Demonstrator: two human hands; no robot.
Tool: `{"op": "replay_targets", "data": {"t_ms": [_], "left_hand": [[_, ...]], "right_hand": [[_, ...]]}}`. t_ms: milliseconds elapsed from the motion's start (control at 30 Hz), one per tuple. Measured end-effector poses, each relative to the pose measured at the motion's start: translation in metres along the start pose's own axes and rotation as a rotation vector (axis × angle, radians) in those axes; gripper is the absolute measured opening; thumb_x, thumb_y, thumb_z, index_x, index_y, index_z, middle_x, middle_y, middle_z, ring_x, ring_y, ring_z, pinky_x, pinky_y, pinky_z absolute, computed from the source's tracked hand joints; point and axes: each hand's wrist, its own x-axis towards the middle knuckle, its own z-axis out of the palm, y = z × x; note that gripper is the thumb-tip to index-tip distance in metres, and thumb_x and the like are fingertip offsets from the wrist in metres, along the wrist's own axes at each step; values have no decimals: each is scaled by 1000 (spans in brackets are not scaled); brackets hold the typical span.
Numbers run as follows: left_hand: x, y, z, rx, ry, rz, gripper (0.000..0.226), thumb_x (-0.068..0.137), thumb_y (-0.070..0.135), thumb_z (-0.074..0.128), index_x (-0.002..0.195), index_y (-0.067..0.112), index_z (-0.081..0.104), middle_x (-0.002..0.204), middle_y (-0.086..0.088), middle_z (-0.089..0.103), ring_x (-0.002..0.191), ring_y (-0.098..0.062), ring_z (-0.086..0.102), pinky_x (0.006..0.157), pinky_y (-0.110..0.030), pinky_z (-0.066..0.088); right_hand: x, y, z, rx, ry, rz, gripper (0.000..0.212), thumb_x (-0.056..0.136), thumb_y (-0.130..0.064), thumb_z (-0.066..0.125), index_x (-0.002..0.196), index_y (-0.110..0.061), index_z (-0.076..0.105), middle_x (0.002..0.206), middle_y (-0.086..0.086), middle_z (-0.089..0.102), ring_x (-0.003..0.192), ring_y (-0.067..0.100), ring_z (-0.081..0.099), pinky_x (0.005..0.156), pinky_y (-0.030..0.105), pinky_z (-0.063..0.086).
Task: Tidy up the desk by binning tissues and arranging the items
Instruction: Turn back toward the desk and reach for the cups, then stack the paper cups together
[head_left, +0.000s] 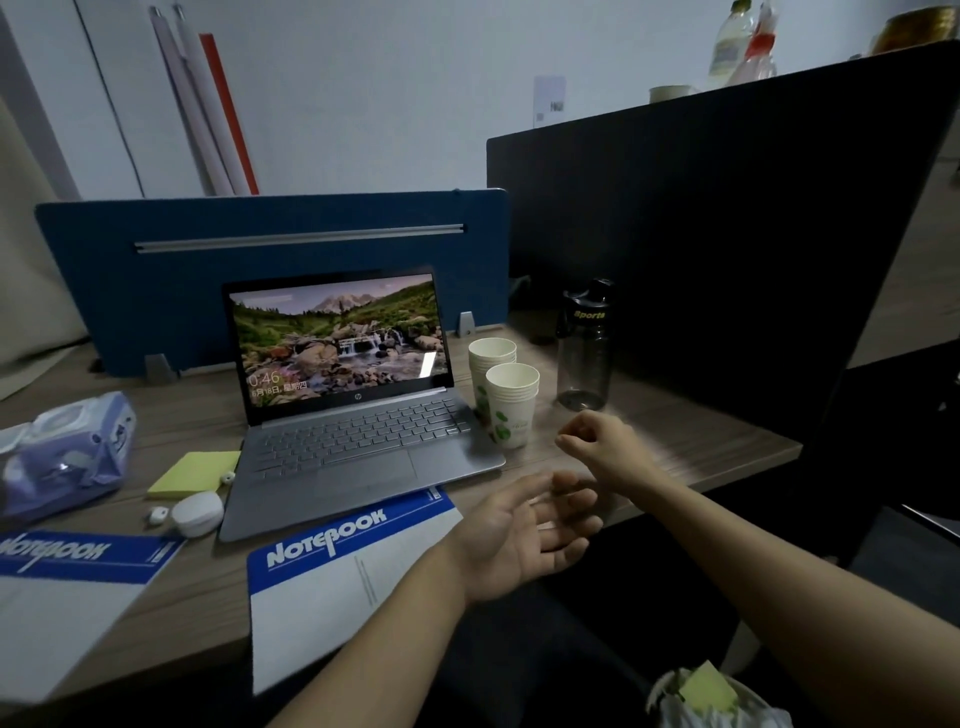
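Note:
My left hand (524, 535) hovers palm up over the desk's front edge, fingers straight, holding nothing. My right hand (602, 444) hangs just right of the paper cups (511, 402) with fingers loosely curled and nothing in it. An open laptop (353, 410) stands mid-desk. One blue-and-white notebook (332, 561) lies in front of it, overhanging the edge; a second notebook (67, 577) lies at the left. A purple wet-wipe pack (72, 447), yellow sticky notes (195, 470), a white earbud case (197, 513) and a loose earbud (156, 515) sit left of the laptop.
A dark sports bottle (584, 348) stands behind the cups near a tall dark partition (727, 234). A blue divider (270, 270) closes the desk's back. A bin bag (711, 699) with tissues and a yellow note sits below at the lower right.

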Motion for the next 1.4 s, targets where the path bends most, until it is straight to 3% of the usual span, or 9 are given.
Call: {"op": "replay_targets", "data": {"t_ms": [167,433,533,667,933,1067,1167,1300,1400], "left_hand": [[-7,10,-6,-104,50,111,44,86,33,68,122,10,57,118,-16,66,106,-31,65,85,-40,55],[-3,58,-22,286,343,239,27,93,22,60,117,11,61,110,-10,72,92,-26,69,79,-37,54],[7,74,-32,458,497,279,22,92,17,63,114,12,62,114,-9,71,87,-22,69,74,-34,56],[28,90,-49,725,613,317,24,95,17,59,118,19,57,122,-7,63,99,-21,65,73,-29,52],[70,101,-67,741,575,312,59,95,8,57,149,15,33,147,-6,45,123,-19,51,77,-23,50],[78,104,-65,681,523,308,49,93,4,58,140,8,44,123,-4,59,101,-12,61,71,-19,55],[77,113,-61,692,509,346,44,93,2,57,136,7,50,120,-4,62,104,-13,61,80,-21,54],[73,138,-47,767,495,423,33,94,4,56,124,18,59,124,-4,63,114,-18,60,95,-32,52],[71,160,-34,822,476,469,35,94,6,58,127,15,58,126,-3,62,116,-21,60,95,-36,53]], "right_hand": [[-2,-5,-2,30,-12,-18,11,85,-29,70,88,-18,69,81,-4,69,76,11,62,62,24,44],[8,-4,-5,38,-30,-13,14,86,-30,70,91,-18,69,85,-4,69,81,11,63,74,36,52],[19,-4,-6,52,-38,4,16,86,-30,70,95,-17,69,89,-3,69,84,11,63,73,31,52],[40,-6,-9,124,-64,11,25,88,-29,69,108,-14,67,101,1,69,91,11,63,68,18,46],[67,-5,4,351,-149,40,63,83,-28,75,138,-13,49,131,8,59,112,17,60,99,40,50],[75,-8,6,450,-186,8,67,76,-14,82,135,-11,51,127,9,64,109,23,64,98,48,49],[81,-13,-1,435,-114,-16,63,73,-20,84,129,-16,56,112,-2,68,100,14,66,88,37,55],[93,-25,-20,477,-72,-73,61,75,-35,81,129,-22,55,112,-3,66,97,9,65,69,20,51],[109,-41,-34,458,-30,-135,61,76,-39,79,129,-25,53,111,-6,66,97,3,64,68,16,53]]}}
